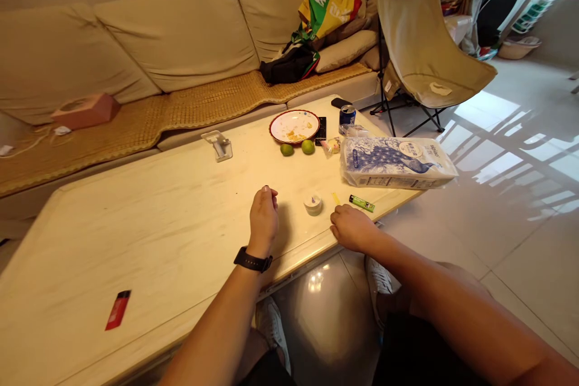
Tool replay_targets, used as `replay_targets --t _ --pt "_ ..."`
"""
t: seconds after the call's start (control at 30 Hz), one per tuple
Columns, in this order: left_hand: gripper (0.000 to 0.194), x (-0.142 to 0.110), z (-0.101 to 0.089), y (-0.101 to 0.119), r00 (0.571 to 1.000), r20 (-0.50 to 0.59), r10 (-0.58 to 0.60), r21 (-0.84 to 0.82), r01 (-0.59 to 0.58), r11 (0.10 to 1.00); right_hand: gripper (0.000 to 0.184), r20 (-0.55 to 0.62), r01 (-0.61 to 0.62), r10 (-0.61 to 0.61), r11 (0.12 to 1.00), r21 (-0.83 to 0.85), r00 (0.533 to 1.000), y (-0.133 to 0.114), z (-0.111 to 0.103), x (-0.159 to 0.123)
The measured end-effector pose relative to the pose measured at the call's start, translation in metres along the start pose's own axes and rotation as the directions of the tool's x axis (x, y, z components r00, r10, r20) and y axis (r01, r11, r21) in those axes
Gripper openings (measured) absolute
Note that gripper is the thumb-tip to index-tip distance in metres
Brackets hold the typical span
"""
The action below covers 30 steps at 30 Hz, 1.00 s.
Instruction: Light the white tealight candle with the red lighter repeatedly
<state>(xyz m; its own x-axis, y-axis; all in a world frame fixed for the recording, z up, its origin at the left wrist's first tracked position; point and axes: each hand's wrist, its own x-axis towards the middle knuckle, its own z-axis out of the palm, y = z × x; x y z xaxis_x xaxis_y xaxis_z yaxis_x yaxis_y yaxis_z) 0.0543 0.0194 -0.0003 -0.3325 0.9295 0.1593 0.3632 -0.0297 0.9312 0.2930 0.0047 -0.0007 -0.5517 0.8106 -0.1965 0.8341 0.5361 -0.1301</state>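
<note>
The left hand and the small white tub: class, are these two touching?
Apart. The head view shows bare tabletop between the left hand and the small white tub.

A person's left hand (pixel 265 220) (black watch (pixel 253 260) on the wrist) sits curled on a pale marble bench (pixel 136 241), the right hand (pixel 353 228) just beside a small white cup (pixel 313 205) and a green lighter (pixel 362 203), with two limes (pixel 308 146) and a scraped plate (pixel 294 111) beyond.
</note>
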Motion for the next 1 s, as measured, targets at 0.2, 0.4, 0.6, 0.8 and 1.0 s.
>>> replay_targets --t 0.2,0.4,0.6,0.8,1.0 --pt "0.045 0.000 -0.001 0.006 0.995 0.019 -0.095 -0.088 0.096 0.991 0.029 0.013 -0.011 0.011 1.000 0.012 1.000 0.000 -0.001 0.000" --pt "0.032 -0.001 -0.002 0.012 0.999 -0.034 -0.012 0.102 0.016 0.995 0.030 0.009 -0.006 0.006 1.000 0.016 1.000 0.001 0.001 0.001" --pt "0.033 -0.005 -0.002 0.014 0.995 0.016 0.101 0.254 -0.101 0.962 0.029 0.007 -0.010 0.010 1.000 0.020 1.000 0.000 0.001 0.000" --pt "0.022 -0.011 0.004 0.016 0.907 0.228 0.355 0.524 -0.422 0.740 0.029 -0.008 -0.013 0.013 1.000 0.026 1.000 0.001 0.003 0.000" --pt "0.018 -0.016 0.017 0.022 0.830 0.380 0.408 0.563 -0.557 0.611 0.030 -0.018 -0.013 0.013 1.000 0.026 1.000 0.000 0.003 0.000"
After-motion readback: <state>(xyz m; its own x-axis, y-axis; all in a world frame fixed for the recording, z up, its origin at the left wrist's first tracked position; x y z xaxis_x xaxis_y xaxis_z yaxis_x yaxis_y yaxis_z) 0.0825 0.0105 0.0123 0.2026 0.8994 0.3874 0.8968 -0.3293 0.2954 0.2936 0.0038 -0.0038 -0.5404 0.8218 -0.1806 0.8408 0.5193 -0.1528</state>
